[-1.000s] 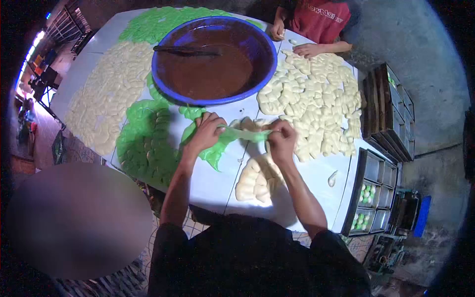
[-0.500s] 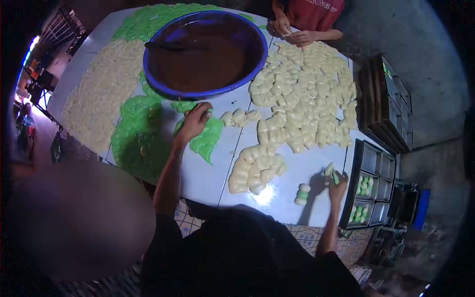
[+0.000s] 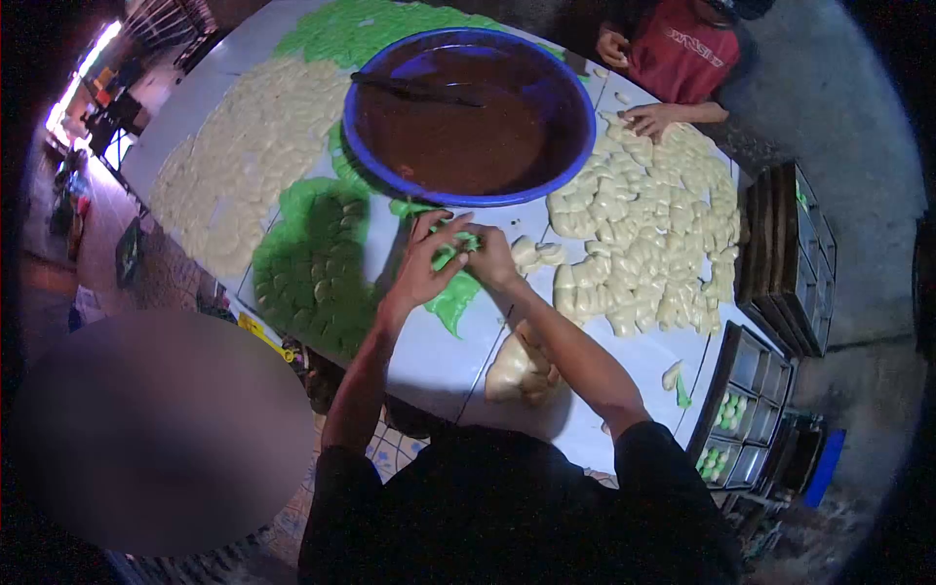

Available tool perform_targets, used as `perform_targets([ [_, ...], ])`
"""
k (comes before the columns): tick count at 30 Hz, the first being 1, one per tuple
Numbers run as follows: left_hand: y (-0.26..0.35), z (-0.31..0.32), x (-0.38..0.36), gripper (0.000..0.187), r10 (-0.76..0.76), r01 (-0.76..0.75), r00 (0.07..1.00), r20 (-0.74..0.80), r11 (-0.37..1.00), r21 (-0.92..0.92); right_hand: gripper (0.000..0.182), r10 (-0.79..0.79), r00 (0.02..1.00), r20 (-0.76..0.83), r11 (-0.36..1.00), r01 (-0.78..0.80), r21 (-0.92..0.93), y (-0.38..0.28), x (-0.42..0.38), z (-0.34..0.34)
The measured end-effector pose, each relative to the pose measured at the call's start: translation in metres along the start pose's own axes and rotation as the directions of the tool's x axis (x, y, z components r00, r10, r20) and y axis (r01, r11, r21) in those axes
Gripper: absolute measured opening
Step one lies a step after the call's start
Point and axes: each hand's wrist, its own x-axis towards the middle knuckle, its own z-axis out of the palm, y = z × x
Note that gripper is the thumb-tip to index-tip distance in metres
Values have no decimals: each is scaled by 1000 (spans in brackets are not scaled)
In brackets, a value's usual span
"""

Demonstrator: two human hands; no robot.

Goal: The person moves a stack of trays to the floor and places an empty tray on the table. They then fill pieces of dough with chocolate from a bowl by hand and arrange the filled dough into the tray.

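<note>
My left hand [image 3: 436, 255] and my right hand [image 3: 490, 261] meet over the table, just below the basin. The fingers of both are closed on a bit of soft green dough [image 3: 444, 256]. Under them lies a larger patch of green dough [image 3: 453, 302], partly covered by the hands. To the right of my right hand sit small cream dough pieces [image 3: 536, 254]. My right forearm partly hides a cream dough lump [image 3: 520, 372]. Farther right, a cream piece and a green strip [image 3: 682, 392] lie on the tabletop.
A blue basin [image 3: 470, 200] holds brown filling and a dark utensil [image 3: 409, 90]. Cream dough [image 3: 643, 234] and green dough [image 3: 312, 273] spread over the table. A divided tray [image 3: 729, 405] with green and cream balls is at right, near stacked trays [image 3: 795, 258]. Another person [image 3: 682, 54] works opposite.
My right hand has left the cream and green pieces at the right and come over to my left hand. The view has shifted. The other person's hands have moved apart.
</note>
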Motion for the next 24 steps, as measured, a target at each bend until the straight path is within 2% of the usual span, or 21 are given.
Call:
perform_targets([
  [1, -7, -4, -2, 66, -17, 17, 1000, -18, 1000, 8, 21, 35, 992, -119, 999, -30, 40, -7, -1, -2],
  [3, -20, -5, -7, 69, -7, 7, 1000, 0, 999, 32, 18, 103, 983, -151, 980, -74, 184, -26, -14, -12],
  [4, -21, -3, -6, 62, -44, 39, 995, 94, 997, 65, 19, 179, 978, -103, 981, -170, 89, -35, -21, -20],
  [5, -22, -2, -2, 55, -73, 55, 979, 191, 994, 99, 19, 182, 976, -117, 981, -173, 86, -40, -25, -23],
  [6, -25, 6, 2, 38, -75, 27, 973, 220, 977, 213, 19, 189, 959, -212, 979, -167, 114, -45, -30, -27],
  [7, -27, 10, 5, 38, -54, 6, 971, 233, 979, 202, 19, 193, 932, -308, 978, -156, 140, -47, -34, -33],
  [8, -29, 14, 9, 33, -133, 99, 952, 275, 986, 134, 17, 200, 894, -402, 954, -84, 289, -38, -34, -36],
  [9, -22, 15, 15, 29, -207, 194, 923, 325, 978, 72, 16, 165, 863, -478, 961, -33, 274, -47, -39, -48],
  [11, -2, 14, 22, 28, -185, 181, 935, 303, 983, 41, 15, 126, 773, -621, 961, 61, 271, -53, -51, -62],
  [13, -2, 15, 24, 26, -196, 232, 934, 299, 969, -88, 16, 160, 712, -683, 942, 97, 321, -56, -63, -76],
  [14, -5, 13, 28, 26, -187, 273, 881, 435, 951, -145, 16, 199, 669, -716, 916, 133, 379, -58, -70, -81],
  [15, -3, 13, 29, 26, -178, 266, 880, 441, 953, -146, 19, 220, 670, -709, 916, 109, 387, -61, -76, -88],
  [17, -1, 11, 32, 28, -148, 291, 846, 511, 933, -211, 24, 301, 672, -677, 812, 192, 552, -59, -78, -88],
  [18, -8, 17, 30, 30, -19, 162, 867, 498, 956, -245, 26, 301, 720, -625, 830, 125, 543, -63, -77, -88],
  [19, 11, 15, 32, 30, -17, 159, 867, 498, 956, -245, 27, 304, 764, -569, 847, 57, 529, -67, -75, -87],
  [21, 51, 21, 29, 30, 77, -1, 963, 260, 960, -279, 24, 267, 844, -464, 857, 13, 516, -74, -72, -84],
  [23, 47, 30, 34, 31, 50, 17, 972, 229, 959, -284, 24, 224, 904, -363, 855, -4, 518, -82, -67, -86],
  [24, 49, 27, 43, 31, -73, 180, 885, 459, 964, -195, 25, 212, 928, -308, 871, -37, 490, -85, -66, -92],
])
